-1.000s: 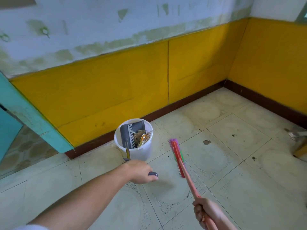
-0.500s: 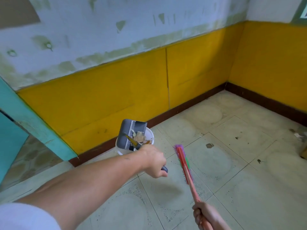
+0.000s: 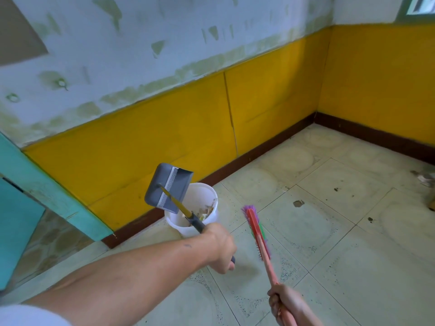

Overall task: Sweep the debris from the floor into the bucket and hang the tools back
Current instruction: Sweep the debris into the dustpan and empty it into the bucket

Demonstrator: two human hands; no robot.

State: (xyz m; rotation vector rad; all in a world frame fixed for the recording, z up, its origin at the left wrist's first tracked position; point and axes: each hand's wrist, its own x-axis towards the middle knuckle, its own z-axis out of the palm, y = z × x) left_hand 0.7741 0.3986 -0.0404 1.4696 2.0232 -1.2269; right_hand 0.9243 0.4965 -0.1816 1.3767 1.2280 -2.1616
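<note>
Where the tiled floor meets the yellow wall, 1 white bucket stands close to the dark skirting board, upright, with scraps of debris visible inside near its right rim.

Item 2: grey dustpan, held in the air above and to the left of the bucket, its tray tilted with a white comb strip across the middle. A yellow shaft runs from the tray down to a dark grip, crossing in front of the bucket's mouth.

Item 3: left hand, fingers clenched around the dark grip of the dustpan; the end of the grip shows below the fist. The bare forearm reaches in from the lower left, a white sleeve at the frame edge.

Item 4: broom, red head with purple and green bristles, pink handle slanting toward the lower right; whether its head touches the floor cannot be told.

Item 5: right hand, fingers closed around the pink handle near the bottom edge.

Item 6: loose debris on the floor, 1 small flat piece right of the broom, further specks and scraps toward the right edge.

Item 7: teal door frame at left.
</note>
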